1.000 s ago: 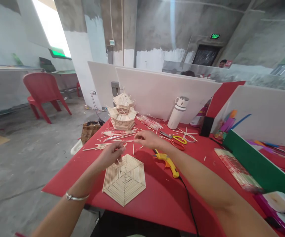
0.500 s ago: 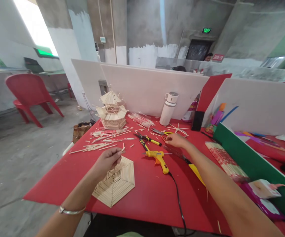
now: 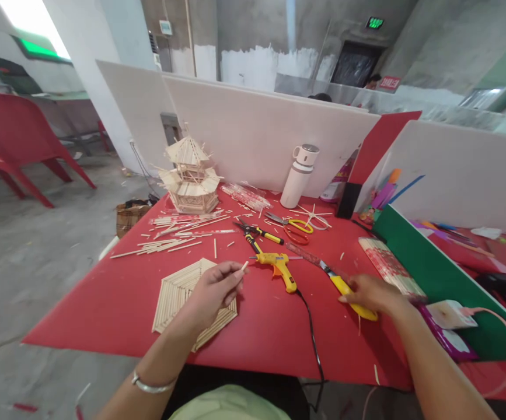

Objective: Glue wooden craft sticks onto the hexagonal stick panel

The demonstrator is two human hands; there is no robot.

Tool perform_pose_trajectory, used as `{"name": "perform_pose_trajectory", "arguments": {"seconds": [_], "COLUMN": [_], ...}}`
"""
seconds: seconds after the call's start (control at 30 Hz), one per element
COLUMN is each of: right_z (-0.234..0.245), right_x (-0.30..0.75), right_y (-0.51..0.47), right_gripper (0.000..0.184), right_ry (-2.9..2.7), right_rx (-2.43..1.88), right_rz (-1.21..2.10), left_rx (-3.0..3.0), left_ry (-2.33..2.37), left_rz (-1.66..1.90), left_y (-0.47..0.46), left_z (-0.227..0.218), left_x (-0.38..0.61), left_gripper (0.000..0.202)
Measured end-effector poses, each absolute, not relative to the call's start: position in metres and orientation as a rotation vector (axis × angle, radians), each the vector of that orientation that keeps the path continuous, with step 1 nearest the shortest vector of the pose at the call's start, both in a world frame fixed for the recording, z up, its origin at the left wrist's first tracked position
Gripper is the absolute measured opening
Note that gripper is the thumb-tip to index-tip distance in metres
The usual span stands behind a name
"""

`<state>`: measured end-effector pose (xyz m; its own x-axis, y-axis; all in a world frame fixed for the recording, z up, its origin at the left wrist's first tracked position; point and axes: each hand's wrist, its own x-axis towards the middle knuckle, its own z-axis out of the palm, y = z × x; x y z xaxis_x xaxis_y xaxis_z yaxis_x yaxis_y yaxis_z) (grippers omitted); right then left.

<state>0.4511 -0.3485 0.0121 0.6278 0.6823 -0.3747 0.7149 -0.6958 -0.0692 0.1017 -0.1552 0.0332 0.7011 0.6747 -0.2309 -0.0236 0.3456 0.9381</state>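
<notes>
A short wooden stick is pinched between the thumb and fingers of my left hand. Below that hand lies a flat hexagonal panel of sticks, partly covered by the hand and wrist. My right hand is closed around the handle of a yellow-handled knife, which lies on the table with its long blade pointing to the far left. Between my hands rests a yellow hot glue gun with a black cord. Yellow-and-black cutting pliers and scissors with red and yellow handles lie beyond it.
A stick-built pagoda stands at the back left, near loose sticks and bagged sticks. A white bottle stands behind. On the right are a stick bundle, a green divider and a white charger.
My right hand has moved from the scissors back toward me and onto the yellow knife handle. My left hand has shifted right with the short stick. The view has tilted down.
</notes>
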Motion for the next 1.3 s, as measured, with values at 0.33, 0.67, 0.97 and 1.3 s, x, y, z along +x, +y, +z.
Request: {"name": "perform_pose_trajectory", "arguments": {"seconds": [0.33,0.67,0.97,1.3], "right_z": [-0.001,0.017,0.000,-0.042], "right_x": [0.410,0.201,0.186,0.188], "right_y": [-0.389,-0.287,-0.222,-0.215], "right_gripper": [0.040,0.042,0.041,0.038], "right_ry": [1.347,2.158,2.244,2.049], "right_rx": [3.392,3.320,3.128,3.427], "right_rz": [-0.400,-1.089,-1.096,-0.437], "left_rx": [1.015,0.964,1.602,1.962], "left_ry": [0.702,0.773,1.016,0.818], "left_rz": [0.582,0.644,0.814,0.210], "left_y": [-0.157,-0.175,-0.069,0.014], "left_z": [0.036,0.012,0.015,-0.001], "left_x": [0.078,0.029,-0.015,0.023], "left_gripper": [0.037,0.043,0.019,0.010]}}
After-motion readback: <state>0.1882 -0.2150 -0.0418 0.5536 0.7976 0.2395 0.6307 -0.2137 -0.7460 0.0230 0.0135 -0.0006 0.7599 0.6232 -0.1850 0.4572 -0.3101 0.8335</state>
